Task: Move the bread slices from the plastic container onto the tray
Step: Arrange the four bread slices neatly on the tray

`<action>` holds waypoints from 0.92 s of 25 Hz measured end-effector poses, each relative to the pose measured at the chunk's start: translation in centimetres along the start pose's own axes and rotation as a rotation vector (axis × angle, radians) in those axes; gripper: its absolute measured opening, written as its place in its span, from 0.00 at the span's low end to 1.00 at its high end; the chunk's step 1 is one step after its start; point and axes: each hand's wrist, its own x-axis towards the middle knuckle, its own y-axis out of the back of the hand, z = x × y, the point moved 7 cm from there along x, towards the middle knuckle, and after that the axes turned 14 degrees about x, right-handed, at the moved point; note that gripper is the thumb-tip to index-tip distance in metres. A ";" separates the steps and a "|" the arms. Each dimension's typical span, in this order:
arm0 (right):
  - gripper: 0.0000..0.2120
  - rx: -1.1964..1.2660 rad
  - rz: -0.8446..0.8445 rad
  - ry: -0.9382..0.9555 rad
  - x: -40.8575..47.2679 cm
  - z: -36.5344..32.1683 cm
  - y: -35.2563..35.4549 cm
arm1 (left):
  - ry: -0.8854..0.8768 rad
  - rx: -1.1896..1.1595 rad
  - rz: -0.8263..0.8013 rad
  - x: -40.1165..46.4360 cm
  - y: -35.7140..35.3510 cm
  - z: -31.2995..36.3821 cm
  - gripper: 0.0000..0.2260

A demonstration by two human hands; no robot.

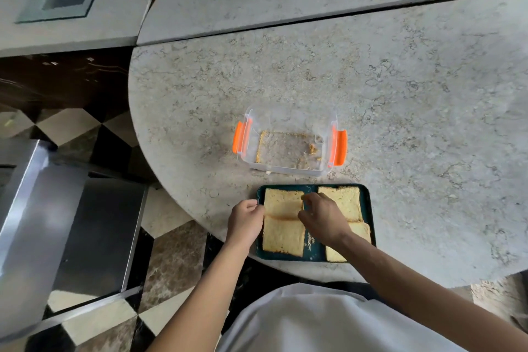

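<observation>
Both hands pinching far-left bread slice between them, on tray, plastic container beyond

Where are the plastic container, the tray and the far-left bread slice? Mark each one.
plastic container (288,170): head view, on its near clear wall.
tray (314,253): head view, on the bare teal strip between the near slices.
far-left bread slice (281,203): head view, on the middle of its top face.

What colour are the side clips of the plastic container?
Orange clips on the clear plastic container, seen in the head view.
</observation>
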 end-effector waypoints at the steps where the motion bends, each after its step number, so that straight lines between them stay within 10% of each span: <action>1: 0.23 -0.001 -0.011 -0.025 0.1 0.0 -0.4 | -0.007 -0.002 0.002 0.2 -0.1 0.0 0.19; 8: 0.06 -0.004 0.071 -0.189 0.8 0.5 -1.3 | -0.056 0.000 -0.042 1.3 -1.1 1.4 0.16; 23: 0.04 0.145 0.046 -0.223 2.6 -0.8 -2.0 | -0.030 -0.035 -0.045 1.5 -1.0 1.2 0.21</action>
